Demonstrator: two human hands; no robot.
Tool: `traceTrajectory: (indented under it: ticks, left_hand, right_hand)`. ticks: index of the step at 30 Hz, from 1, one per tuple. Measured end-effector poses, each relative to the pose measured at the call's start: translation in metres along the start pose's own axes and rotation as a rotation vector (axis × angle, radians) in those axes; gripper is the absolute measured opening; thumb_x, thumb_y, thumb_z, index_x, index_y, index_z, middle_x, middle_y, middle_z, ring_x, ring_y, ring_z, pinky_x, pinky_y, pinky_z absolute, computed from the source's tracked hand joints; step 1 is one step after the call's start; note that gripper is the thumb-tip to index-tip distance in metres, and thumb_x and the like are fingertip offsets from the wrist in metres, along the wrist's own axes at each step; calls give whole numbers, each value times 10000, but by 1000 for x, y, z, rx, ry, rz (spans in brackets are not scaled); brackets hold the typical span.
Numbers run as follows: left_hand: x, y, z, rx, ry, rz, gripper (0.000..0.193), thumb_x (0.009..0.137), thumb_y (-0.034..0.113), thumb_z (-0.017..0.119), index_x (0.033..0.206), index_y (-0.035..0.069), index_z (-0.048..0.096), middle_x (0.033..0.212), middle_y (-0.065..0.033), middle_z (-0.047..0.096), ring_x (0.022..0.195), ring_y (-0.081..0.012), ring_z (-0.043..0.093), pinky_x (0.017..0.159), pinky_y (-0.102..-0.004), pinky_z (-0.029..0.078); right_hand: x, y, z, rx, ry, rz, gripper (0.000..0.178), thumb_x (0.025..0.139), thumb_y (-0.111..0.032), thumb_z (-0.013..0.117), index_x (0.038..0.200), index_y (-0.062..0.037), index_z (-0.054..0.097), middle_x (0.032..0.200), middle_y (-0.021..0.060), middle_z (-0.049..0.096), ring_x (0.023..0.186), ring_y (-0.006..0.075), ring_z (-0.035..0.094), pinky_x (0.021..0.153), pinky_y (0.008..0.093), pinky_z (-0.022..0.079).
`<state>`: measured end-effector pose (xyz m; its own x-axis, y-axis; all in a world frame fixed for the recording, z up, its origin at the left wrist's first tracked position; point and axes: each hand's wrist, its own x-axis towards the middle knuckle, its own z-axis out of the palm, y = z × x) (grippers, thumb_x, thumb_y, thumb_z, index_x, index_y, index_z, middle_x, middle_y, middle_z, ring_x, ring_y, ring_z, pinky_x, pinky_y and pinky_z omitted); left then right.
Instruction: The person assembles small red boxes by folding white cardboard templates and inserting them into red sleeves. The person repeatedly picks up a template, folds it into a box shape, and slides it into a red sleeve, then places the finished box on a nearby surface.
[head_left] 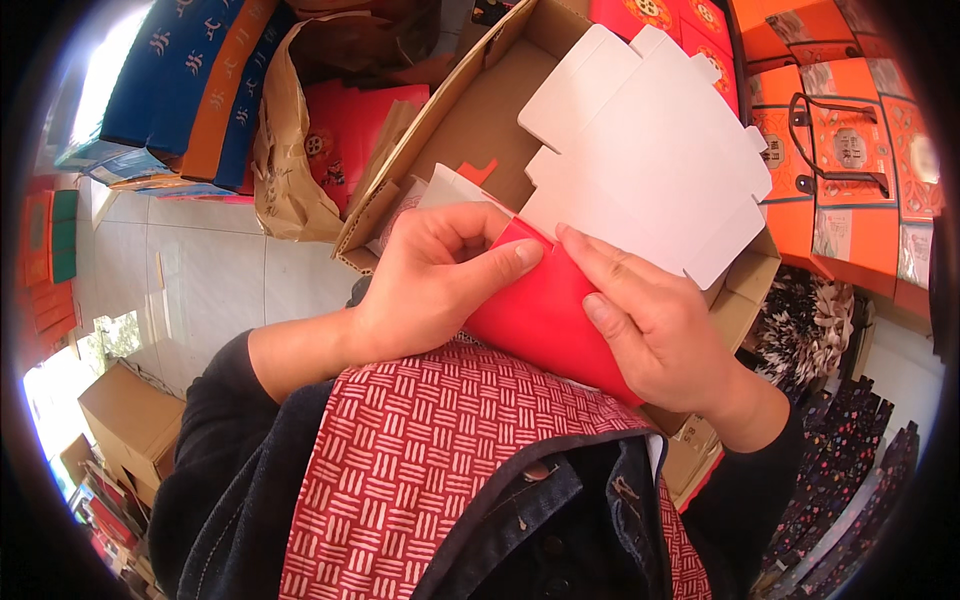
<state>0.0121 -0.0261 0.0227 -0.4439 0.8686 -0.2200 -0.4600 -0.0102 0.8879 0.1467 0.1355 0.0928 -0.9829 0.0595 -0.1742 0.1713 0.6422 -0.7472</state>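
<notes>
The left hand (440, 265) clamps thumb against fingers on the upper edge of a red card piece (540, 315), held just above a patterned apron (400, 440); the right hand (655, 330) rests fingertips along its right side, clamped or not I cannot tell. Squaring the edges before pressing 1 firm crease would likely keep the fold clean. Beyond, a white die-cut card (650, 150) lies across an open cardboard box (500, 85).

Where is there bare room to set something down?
Bare floor shows between the blue boxes, paper bag and left forearm. Inside the carton, a bare strip lies left of the white card. Crowded: the right, with orange boxes and dark patterned strips, and between left hand and right hand, where the red sheet lies.
</notes>
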Motion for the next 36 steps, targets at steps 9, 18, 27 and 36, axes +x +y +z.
traceTrajectory:
  ticks: [9,18,27,36]
  left_hand:
    - [4,7,0,51,-68,-130,218,934,142,608,1044,-34,675,895,-78,697,791,-88,632,716,-213,521]
    - [4,8,0,152,-32,-21,220,928,155,620,1007,-39,686,866,-78,699,767,-84,625,680,-217,523]
    - [3,2,3,177,8,92,237,932,181,617,920,-45,686,758,-32,664,689,-55,580,605,-206,484]
    - [38,50,-17,119,5,141,185,915,173,638,917,-7,682,756,-30,683,647,-63,627,610,-183,511]
  right_hand:
    - [-1,1,-4,97,-1,-36,372,928,-38,476,1282,71,510,1262,230,571,1170,321,573,992,341,431]
    - [-2,-2,-2,172,9,-8,384,940,-51,465,1305,67,491,1280,222,564,1181,292,567,1000,327,419]
    - [-6,0,-1,266,-37,31,412,936,-96,503,1320,53,484,1373,216,485,1276,290,476,1055,340,352]
    - [-63,8,-90,-38,-157,-49,804,734,-214,745,1400,34,369,1466,227,355,1316,318,427,1064,378,333]
